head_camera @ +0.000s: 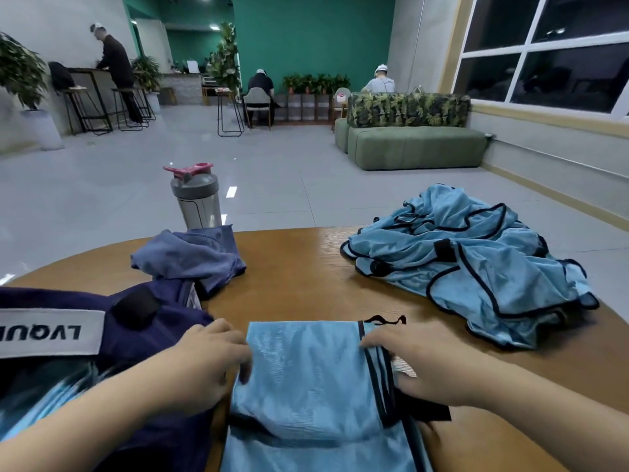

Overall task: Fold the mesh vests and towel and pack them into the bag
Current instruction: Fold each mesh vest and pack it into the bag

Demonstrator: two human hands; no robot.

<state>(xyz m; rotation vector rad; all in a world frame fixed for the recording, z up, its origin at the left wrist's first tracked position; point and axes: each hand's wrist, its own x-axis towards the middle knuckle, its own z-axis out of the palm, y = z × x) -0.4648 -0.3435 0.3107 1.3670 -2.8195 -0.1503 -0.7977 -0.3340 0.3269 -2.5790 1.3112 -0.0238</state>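
Wooden desk (289, 267): folded mesh vest (306, 369) at near edge, left hand (207, 362) and right hand (418, 362) pinching its sides; navy bag (136, 335) left, blue cloth showing inside; towel (194, 257) behind, unfolded vests (469, 267) heaped right.

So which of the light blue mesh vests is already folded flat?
The vest between the left hand and the right hand, at the near table edge. The other vests lie crumpled in a heap at the right.
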